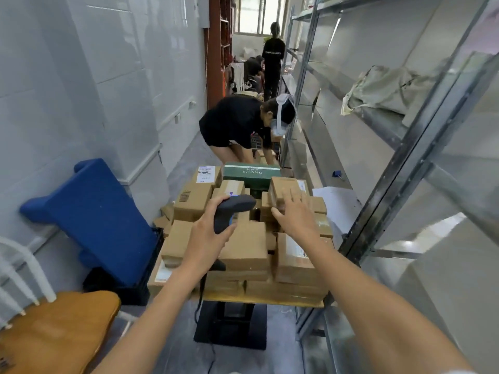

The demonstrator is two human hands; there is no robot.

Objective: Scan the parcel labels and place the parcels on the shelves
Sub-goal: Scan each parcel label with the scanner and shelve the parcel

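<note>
Evidently freeing one hand for lifting, the left hand (206,233) grips the scanner (232,211) while the right hand (293,214), fingers spread and holding nothing, reaches toward a parcel (283,191) at one o'clock on the counter (259,300).

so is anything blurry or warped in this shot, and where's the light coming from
Head view: wide-angle bending bows the shelf uprights and the wall; the right hand is motion-smeared at its fingers, the left hand gripping the barcode scanner is sharper; daylight enters by the far window.

Parcel pile (243,238) | our right: shelving (391,201) hems us | left: blue stool (91,217) blocks | beyond: bent-over person (237,125) blocks aisle
</note>
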